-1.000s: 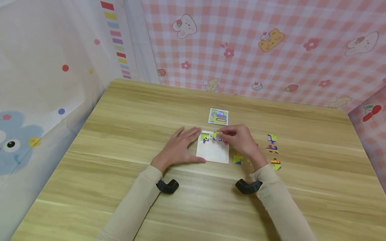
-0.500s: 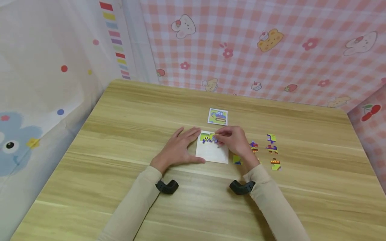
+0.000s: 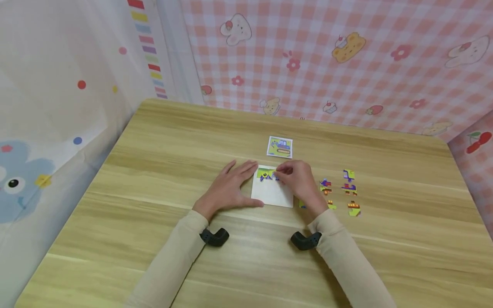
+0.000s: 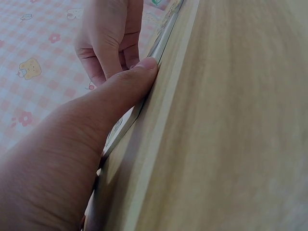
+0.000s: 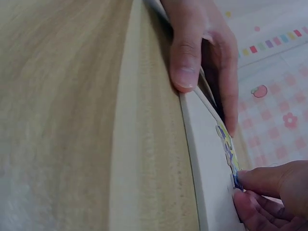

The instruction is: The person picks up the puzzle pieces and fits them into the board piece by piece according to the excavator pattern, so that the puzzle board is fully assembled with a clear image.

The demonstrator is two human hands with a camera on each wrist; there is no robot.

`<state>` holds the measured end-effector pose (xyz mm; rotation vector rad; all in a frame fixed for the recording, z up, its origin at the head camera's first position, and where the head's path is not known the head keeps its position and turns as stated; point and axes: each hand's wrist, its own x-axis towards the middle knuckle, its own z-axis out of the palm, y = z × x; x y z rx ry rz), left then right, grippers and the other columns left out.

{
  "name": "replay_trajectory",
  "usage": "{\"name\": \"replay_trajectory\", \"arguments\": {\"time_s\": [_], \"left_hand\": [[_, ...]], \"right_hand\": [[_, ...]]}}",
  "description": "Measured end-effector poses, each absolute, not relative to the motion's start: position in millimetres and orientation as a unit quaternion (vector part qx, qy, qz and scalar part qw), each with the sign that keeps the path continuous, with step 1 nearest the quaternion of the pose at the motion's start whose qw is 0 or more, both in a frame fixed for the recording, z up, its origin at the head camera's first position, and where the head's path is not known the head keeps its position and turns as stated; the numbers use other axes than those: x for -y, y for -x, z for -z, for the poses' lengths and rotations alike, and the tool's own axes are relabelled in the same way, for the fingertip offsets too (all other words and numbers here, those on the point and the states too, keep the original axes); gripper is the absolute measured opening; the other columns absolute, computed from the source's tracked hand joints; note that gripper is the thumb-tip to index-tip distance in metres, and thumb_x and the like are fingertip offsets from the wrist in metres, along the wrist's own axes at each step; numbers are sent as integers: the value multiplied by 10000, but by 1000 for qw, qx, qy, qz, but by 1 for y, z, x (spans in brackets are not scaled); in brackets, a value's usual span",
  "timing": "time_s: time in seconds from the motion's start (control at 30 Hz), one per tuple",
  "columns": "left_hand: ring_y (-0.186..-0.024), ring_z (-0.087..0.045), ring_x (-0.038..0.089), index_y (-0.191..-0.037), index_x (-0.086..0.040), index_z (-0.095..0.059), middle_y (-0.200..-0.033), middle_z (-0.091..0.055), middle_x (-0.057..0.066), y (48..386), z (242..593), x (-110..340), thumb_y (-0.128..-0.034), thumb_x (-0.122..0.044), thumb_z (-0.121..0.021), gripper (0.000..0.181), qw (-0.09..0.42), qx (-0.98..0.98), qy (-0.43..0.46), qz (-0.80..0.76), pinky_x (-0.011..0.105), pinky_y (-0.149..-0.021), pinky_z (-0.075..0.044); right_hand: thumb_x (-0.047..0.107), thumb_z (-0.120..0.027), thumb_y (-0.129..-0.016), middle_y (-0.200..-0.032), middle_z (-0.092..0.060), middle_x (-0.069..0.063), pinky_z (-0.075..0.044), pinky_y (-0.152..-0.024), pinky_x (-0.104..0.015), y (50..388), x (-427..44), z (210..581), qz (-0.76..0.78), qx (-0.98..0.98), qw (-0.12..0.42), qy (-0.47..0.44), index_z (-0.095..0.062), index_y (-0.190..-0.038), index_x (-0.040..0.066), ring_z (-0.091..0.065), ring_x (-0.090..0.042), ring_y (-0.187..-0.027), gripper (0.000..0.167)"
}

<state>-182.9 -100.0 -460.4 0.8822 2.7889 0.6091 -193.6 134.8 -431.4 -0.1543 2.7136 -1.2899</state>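
Note:
A white square puzzle board (image 3: 271,194) lies on the table. My left hand (image 3: 227,188) steadies its left side, fingers by the upper corner and thumb by the lower one, spread rather than curled. Over the board's upper edge, my right hand (image 3: 297,179) pinches a puzzle piece (image 5: 236,180) between thumb and fingers; the fingers hide part of it. Just left of it, a green and yellow puzzle piece (image 3: 263,174) sits in the upper left corner of the board. In the right wrist view, the pinched piece is down at the board's surface, against its neighbour.
Beyond the board lies a small picture card (image 3: 280,147) showing an excavator. Several loose puzzle pieces (image 3: 349,188) are spread on the wooden table (image 3: 154,171) to the right, some partly behind my right hand. A pink checked cloth (image 3: 316,64) hangs behind the table's far edge.
My right hand has shifted a little left with the puzzle piece, bringing it against the corner piece. More loose pieces show behind the wrist. The left hand has stayed in place.

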Motion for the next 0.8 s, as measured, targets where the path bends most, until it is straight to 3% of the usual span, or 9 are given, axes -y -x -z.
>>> {"name": "replay_trajectory", "arguments": {"time_s": [0.23,0.57,0.8], "left_hand": [[-1574,-178,133,-1644,-140,-255,-1704,-237,-10,183,459,99,-790,-820,-663,1165,76,-932,-291,-203,390,-1290,39],[-1573,-182,136,-1641,-139,-260,-1703,-237,-6,182,460,100,-787,-812,-674,1164,74,-932,-290,-205,392,-1290,36],[-1573,-186,137,-1640,-135,-267,-1701,-247,-6,183,460,99,-787,-812,-673,1163,72,-931,-293,-205,391,-1291,35]], "right_hand": [[64,-724,-973,-1008,-750,-142,-572,-767,-338,191,-133,430,395,-913,49,83,-789,-1049,-15,-659,-244,-892,127],[122,-722,-987,-1024,-621,-148,-509,-698,-320,188,-130,427,338,-930,74,123,-764,-1153,-46,-570,-246,-871,239],[66,-728,-971,-1097,-625,-176,-549,-756,-363,185,-128,428,339,-928,53,145,-775,-1124,-45,-599,-272,-919,195]]}}
